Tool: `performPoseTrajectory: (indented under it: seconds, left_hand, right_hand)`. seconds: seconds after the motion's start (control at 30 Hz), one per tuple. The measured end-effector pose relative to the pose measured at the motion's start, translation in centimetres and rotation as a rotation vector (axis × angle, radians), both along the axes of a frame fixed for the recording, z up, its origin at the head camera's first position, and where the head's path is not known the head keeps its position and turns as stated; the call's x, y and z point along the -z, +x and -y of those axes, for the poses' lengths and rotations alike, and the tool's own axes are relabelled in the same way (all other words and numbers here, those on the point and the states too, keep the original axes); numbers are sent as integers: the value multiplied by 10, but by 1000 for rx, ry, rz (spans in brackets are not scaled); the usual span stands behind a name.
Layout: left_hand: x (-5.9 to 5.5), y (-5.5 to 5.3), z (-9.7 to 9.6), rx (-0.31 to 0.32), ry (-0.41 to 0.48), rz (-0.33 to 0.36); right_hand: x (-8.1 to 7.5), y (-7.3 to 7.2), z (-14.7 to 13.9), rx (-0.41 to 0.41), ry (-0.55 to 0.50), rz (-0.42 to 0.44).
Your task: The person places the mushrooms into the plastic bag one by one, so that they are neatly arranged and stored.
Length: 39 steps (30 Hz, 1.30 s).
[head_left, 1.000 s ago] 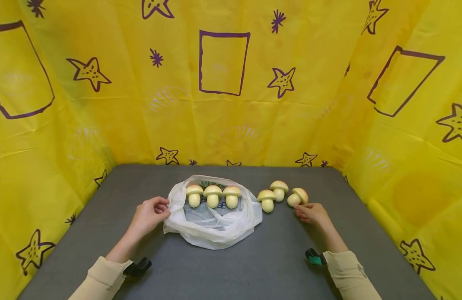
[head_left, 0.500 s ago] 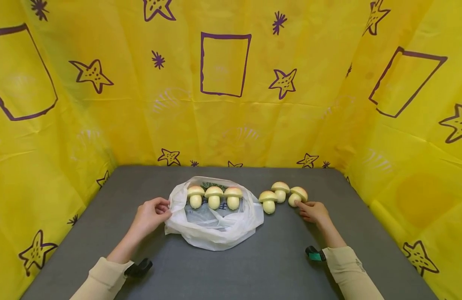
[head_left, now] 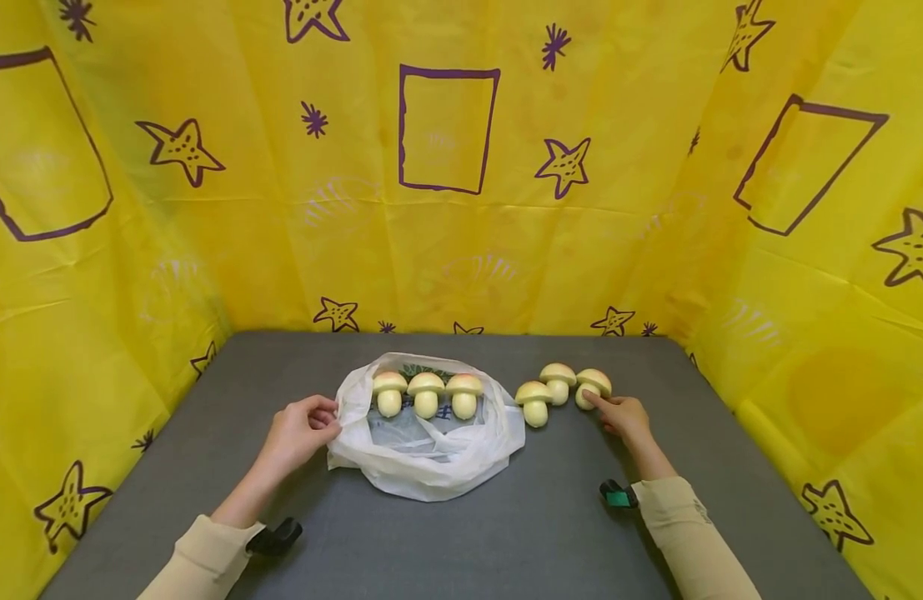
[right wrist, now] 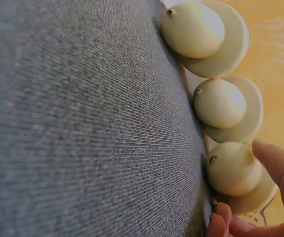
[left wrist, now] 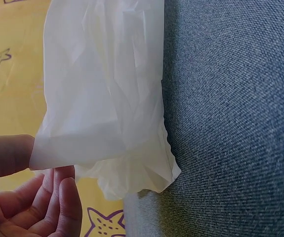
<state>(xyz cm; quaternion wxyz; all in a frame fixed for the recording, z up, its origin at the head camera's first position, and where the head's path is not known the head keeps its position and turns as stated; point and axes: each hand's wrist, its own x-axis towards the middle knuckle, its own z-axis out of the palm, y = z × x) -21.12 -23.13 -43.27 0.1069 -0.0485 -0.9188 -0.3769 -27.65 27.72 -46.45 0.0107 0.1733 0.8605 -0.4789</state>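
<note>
In the head view my left hand [head_left: 302, 433] pinches the left rim of a white plastic bag [head_left: 446, 483], whose mouth lies open on the table. The left wrist view shows the bag's edge [left wrist: 82, 148] between thumb and fingers. Inside are three toy mushrooms in a row, the middle mushroom [head_left: 427, 397] upright like its neighbours. My right hand [head_left: 624, 417] holds the rightmost mushroom [head_left: 594, 383] of three outside the bag, thumb on its stem and fingers along its other side. Beside it are a back mushroom [head_left: 558, 382] and a front-left mushroom [head_left: 534, 403].
The dark grey table [head_left: 461, 550] carries the bag and the mushrooms. Yellow cloth [head_left: 461, 250] with star drawings hangs round its back and sides. The front-left mushroom stands right at the bag's right edge.
My right hand has shifted slightly left and away from me, turning the tilted rightmost mushroom more upright and bringing it up to the back one. My left hand has kept its grip on the bag.
</note>
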Motion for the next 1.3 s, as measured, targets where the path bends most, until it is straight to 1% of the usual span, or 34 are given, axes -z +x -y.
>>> performPoseTrajectory:
  seconds: [0.13, 0.27, 0.57, 0.73, 0.9, 1.1, 1.23, 1.3]
  left_hand:
    - [0, 1, 0, 6, -1, -3]
    - [0, 1, 0, 9, -1, -7]
    - [-1, 0, 1, 6, -3, 2]
    - [0, 0, 1, 5, -4, 6]
    - [1, 0, 1, 5, -2, 1]
    - [2, 1, 0, 10, -11, -25]
    - [2, 1, 0, 7, -6, -26]
    - [2, 1, 0, 3, -3, -23]
  right_hand:
    - [1, -2, 2, 17, 128, -12]
    - [2, -2, 4, 20, 199, -20]
    - [2, -8, 3, 30, 215, 11]
    - [4, -12, -1, 32, 172, 19]
    - [4, -14, -2, 46, 79, 18]
    - [2, -16, -2, 58, 24, 22]
    - [0, -19, -4, 63, -6, 28]
    - [-1, -19, -4, 69, -43, 38]
